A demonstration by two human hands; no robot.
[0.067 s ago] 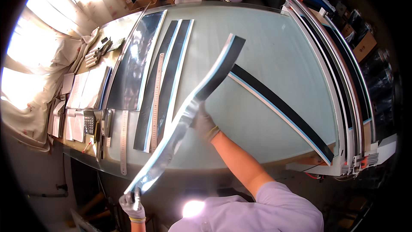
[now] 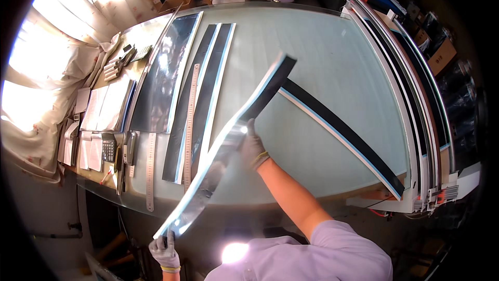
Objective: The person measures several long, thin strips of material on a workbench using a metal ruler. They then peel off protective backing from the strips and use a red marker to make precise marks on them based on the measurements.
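Note:
A long, glossy black strip point(image 2: 217, 169) with a blue line and a white edge is held aslant above the table, bowed and catching the light. My left hand point(image 2: 165, 252), in a grey glove, pinches its near end beyond the table's front edge. Farther up, my gloved right hand point(image 2: 253, 148) grips the strip near its middle, thumb showing at the edge and the other fingers partly hidden. A similar black strip point(image 2: 340, 130) lies diagonally on the right side of the table. Two more strips point(image 2: 215, 81) lie on the left, a steel ruler point(image 2: 191, 120) resting over them.
The wide pale table point(image 2: 312, 161) has a rail assembly point(image 2: 410, 89) along its right side. At left lie a broad dark glossy sheet point(image 2: 165, 78), a second ruler point(image 2: 150, 172), papers point(image 2: 104, 105) and a calculator point(image 2: 108, 148). Cardboard boxes point(image 2: 176, 3) stand behind.
The far end of the held strip has dipped toward me. My left hand has shifted slightly to the right, and my right thumb now shows more at the strip's edge.

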